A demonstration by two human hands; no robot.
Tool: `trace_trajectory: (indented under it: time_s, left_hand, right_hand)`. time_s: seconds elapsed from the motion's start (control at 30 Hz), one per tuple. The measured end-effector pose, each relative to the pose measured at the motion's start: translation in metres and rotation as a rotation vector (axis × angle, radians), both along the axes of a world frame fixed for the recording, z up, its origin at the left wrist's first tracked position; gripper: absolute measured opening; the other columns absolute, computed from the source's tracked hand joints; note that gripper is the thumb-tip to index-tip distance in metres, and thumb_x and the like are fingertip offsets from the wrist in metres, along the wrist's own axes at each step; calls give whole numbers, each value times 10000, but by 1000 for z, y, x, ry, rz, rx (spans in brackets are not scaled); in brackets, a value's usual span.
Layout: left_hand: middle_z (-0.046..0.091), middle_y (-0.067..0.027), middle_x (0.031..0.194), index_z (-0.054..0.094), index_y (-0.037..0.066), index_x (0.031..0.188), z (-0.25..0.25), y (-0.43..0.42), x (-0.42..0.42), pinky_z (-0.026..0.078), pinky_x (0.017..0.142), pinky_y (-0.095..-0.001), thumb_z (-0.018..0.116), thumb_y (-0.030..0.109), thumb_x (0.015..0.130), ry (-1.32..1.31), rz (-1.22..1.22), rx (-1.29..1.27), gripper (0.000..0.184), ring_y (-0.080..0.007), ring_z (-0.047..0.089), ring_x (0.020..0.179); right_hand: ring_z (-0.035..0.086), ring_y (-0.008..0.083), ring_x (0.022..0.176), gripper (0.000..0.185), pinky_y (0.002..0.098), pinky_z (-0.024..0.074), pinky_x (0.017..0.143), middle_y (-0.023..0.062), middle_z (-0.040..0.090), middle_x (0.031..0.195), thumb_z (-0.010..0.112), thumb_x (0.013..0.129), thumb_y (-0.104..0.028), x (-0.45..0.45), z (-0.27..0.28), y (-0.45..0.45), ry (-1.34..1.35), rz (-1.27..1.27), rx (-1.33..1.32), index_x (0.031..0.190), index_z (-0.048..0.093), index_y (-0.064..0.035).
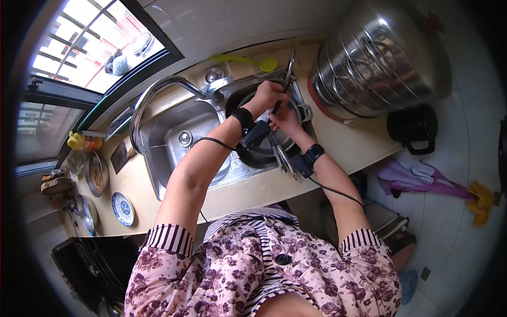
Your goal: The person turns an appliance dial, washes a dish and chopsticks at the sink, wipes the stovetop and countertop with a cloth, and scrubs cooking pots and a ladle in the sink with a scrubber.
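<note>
My left hand (pixel 269 96) is closed on a long utensil with a dark handle and a shiny metal end (pixel 290 64) pointing away from me. Just below it, my right hand (pixel 285 120) has bent fingers at the lower part of the dark handle. Both hands are over the right sink basin, which holds a dark round pan (pixel 252 156). Inside the pan is a round metal or glass piece, partly hidden by my hands. Metal handles (pixel 285 161) stick out over the front rim of the sink.
The left basin (pixel 171 132) sits under a curved faucet (pixel 142 108). A yellow-green ladle (pixel 268 64) lies behind. A large steel steamer (pixel 377 66) and black kettle (pixel 413 128) stand right; a cleaver (pixel 121 157), bowls (pixel 96 173) and blue-white plate (pixel 123 208) left. Cables hang from my wrists.
</note>
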State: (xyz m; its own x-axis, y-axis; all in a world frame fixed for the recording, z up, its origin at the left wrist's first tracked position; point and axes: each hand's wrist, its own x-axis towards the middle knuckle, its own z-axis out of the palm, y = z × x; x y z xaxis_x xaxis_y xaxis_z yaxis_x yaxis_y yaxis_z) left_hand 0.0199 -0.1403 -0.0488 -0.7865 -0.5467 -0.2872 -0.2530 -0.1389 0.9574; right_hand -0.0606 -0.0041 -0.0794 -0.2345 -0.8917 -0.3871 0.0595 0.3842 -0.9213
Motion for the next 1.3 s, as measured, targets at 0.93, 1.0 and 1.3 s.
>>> trace_trajectory:
  time_s: [0.93, 1.0, 1.3]
  left_hand:
    - [391, -228, 1238, 149, -138, 1302, -175, 154, 638, 405, 1013, -434, 642, 413, 821, 645, 2092, 701, 882, -346, 447, 1140]
    - [392, -247, 1265, 191, -151, 1299, -175, 156, 663, 391, 1028, -436, 592, 398, 862, 753, 2086, 667, 808, -354, 423, 1175]
    - [388, -246, 1320, 289, -153, 1275, -184, 196, 691, 369, 1055, -432, 425, 116, 856, 636, 1810, 382, 517, -356, 390, 1224]
  right_hand:
    - [672, 167, 718, 191, 263, 552, 647, 93, 665, 801, 570, 894, -116, -57, 56, -32, 460, -292, -383, 951, 630, 57]
    - [669, 160, 729, 196, 262, 547, 660, 96, 664, 801, 559, 901, -121, -59, 55, -33, 387, -316, -398, 968, 624, 51]
    - [669, 171, 681, 228, 266, 545, 630, 123, 668, 765, 567, 895, -142, -69, 62, -11, 559, -213, -265, 928, 629, 74]
